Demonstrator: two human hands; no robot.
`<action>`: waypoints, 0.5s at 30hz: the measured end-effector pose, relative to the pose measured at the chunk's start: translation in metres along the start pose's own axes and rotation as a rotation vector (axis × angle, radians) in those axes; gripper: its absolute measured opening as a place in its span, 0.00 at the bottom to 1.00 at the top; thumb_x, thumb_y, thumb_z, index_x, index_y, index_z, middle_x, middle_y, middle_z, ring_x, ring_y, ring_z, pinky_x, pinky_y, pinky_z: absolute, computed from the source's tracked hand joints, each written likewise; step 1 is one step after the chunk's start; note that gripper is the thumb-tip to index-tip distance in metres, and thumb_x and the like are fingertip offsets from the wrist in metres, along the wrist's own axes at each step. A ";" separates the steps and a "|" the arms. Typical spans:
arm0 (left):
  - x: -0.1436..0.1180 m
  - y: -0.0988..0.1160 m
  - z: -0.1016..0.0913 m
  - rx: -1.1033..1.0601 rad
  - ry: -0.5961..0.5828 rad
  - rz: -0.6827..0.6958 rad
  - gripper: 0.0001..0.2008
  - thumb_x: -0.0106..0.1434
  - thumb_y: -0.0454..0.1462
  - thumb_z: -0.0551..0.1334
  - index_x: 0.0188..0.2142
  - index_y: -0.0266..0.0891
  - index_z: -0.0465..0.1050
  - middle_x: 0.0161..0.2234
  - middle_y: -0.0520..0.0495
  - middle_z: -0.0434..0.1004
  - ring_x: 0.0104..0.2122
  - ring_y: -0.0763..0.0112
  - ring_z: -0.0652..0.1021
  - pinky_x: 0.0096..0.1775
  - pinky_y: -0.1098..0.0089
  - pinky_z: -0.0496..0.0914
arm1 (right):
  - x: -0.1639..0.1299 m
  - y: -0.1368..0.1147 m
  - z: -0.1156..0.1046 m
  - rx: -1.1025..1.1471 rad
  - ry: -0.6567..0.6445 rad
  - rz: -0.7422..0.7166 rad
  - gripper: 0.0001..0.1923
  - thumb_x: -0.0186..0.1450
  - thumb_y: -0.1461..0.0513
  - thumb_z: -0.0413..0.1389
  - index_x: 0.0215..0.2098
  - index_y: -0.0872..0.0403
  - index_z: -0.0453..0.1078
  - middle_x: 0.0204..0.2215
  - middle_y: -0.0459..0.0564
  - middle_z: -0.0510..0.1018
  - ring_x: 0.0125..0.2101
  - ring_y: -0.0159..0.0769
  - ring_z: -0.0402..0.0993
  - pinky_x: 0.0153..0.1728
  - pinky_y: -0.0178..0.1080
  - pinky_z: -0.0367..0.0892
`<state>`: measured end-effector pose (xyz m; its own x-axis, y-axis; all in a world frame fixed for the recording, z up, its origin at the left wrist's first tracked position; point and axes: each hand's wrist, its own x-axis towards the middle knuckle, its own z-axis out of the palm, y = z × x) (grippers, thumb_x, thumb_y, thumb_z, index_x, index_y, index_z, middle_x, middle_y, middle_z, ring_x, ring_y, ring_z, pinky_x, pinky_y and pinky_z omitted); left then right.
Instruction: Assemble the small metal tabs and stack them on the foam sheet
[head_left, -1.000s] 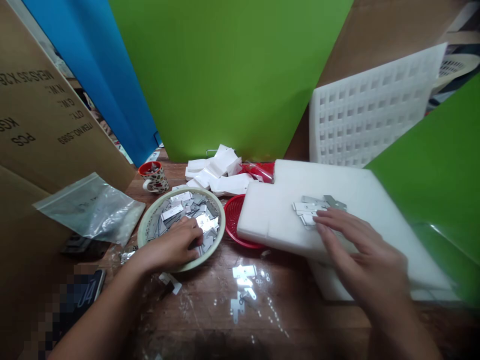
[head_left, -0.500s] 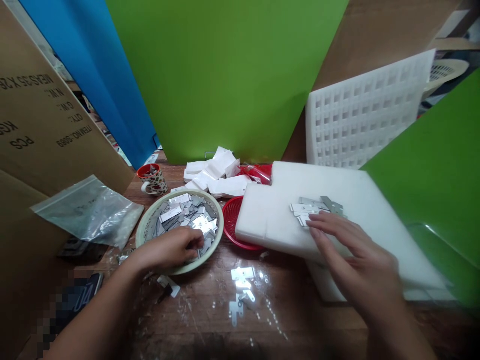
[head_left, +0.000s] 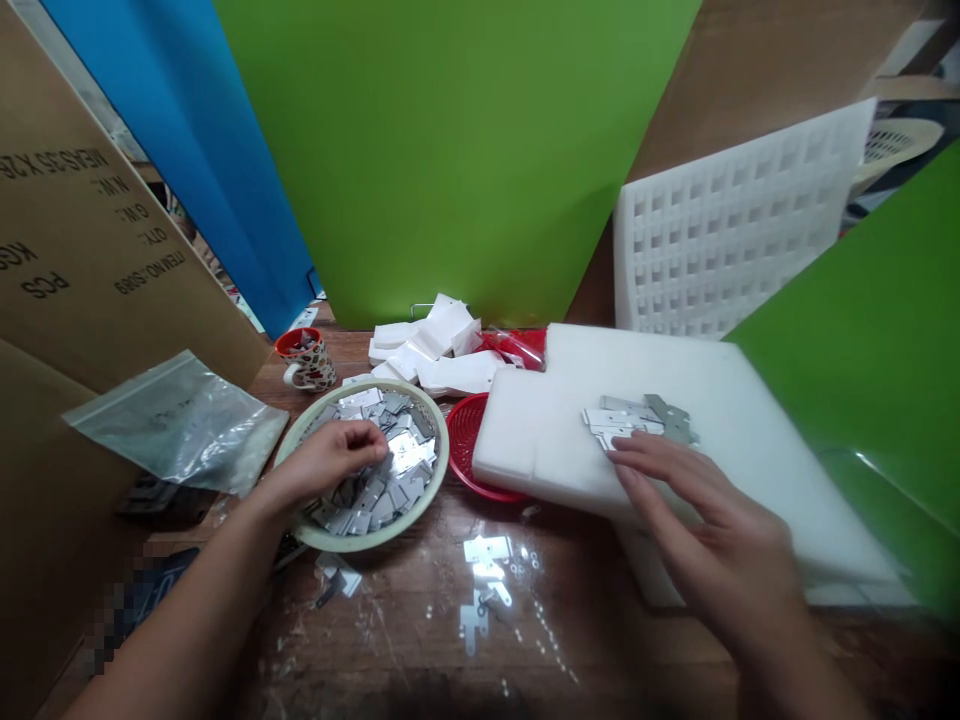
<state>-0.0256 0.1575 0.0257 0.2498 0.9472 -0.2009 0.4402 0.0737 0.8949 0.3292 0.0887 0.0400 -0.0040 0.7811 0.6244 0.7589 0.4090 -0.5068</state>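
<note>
My left hand (head_left: 334,460) is over a pale round basket (head_left: 433,500) heaped with small flat metal plates (head_left: 384,505). Its fingers are curled together in a pinch; whatever they may hold is hidden. On the right, my right hand (head_left: 712,520) hovers at a thick white foam block (head_left: 555,440), fingers stretched and slightly apart. Its fingertips reach the near edge of a small cluster of metal plates (head_left: 630,418) on the foam; whether they touch is unclear.
A red basket (head_left: 466,455) sits partly under the foam block. Loose metal pieces (head_left: 484,590) and small washers lie on the wooden table. Behind are white paper pieces (head_left: 442,345) and a patterned mug (head_left: 306,362). A plastic bag (head_left: 187,430) lies left, beside cardboard (head_left: 90,230).
My left hand has moved up and left within the basket, away from its near rim, uncovering plates there. My right hand has barely shifted.
</note>
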 end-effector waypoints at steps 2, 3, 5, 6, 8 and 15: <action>0.006 -0.001 -0.003 -0.140 0.196 -0.007 0.10 0.52 0.44 0.66 0.28 0.39 0.72 0.23 0.54 0.71 0.22 0.74 0.69 0.26 0.74 0.62 | 0.000 -0.003 0.002 0.011 -0.001 -0.014 0.07 0.64 0.60 0.57 0.39 0.49 0.75 0.41 0.49 0.79 0.45 0.44 0.75 0.52 0.52 0.67; 0.009 -0.001 -0.004 -0.208 0.276 -0.008 0.11 0.51 0.43 0.67 0.28 0.39 0.71 0.22 0.55 0.71 0.21 0.75 0.69 0.25 0.75 0.62 | -0.001 -0.005 0.003 0.019 -0.002 -0.022 0.07 0.64 0.61 0.57 0.39 0.49 0.75 0.41 0.49 0.79 0.45 0.44 0.75 0.52 0.52 0.67; 0.013 0.002 -0.004 -0.333 0.379 -0.011 0.12 0.48 0.42 0.69 0.28 0.39 0.70 0.21 0.56 0.70 0.20 0.76 0.69 0.24 0.75 0.63 | -0.002 -0.013 0.008 0.048 -0.014 -0.036 0.07 0.63 0.62 0.57 0.39 0.49 0.75 0.41 0.49 0.79 0.46 0.44 0.74 0.52 0.52 0.66; 0.014 0.006 -0.002 -0.389 0.404 -0.013 0.12 0.48 0.42 0.69 0.28 0.38 0.70 0.21 0.56 0.70 0.20 0.76 0.70 0.24 0.75 0.64 | -0.003 -0.019 0.011 0.074 -0.025 -0.043 0.07 0.63 0.63 0.57 0.39 0.49 0.75 0.41 0.50 0.79 0.46 0.44 0.74 0.52 0.53 0.66; 0.012 0.014 0.005 -0.482 0.410 -0.017 0.12 0.48 0.41 0.69 0.28 0.37 0.70 0.21 0.55 0.72 0.21 0.75 0.72 0.26 0.74 0.67 | -0.005 -0.032 0.021 0.157 -0.082 -0.027 0.08 0.63 0.64 0.56 0.40 0.49 0.75 0.41 0.50 0.79 0.47 0.44 0.73 0.51 0.52 0.67; -0.012 0.039 0.051 -0.686 0.283 -0.063 0.11 0.49 0.37 0.69 0.28 0.36 0.69 0.20 0.53 0.74 0.21 0.76 0.75 0.25 0.76 0.69 | -0.014 -0.075 0.076 0.728 -0.425 0.469 0.14 0.67 0.59 0.52 0.50 0.52 0.68 0.39 0.51 0.80 0.37 0.38 0.78 0.38 0.42 0.76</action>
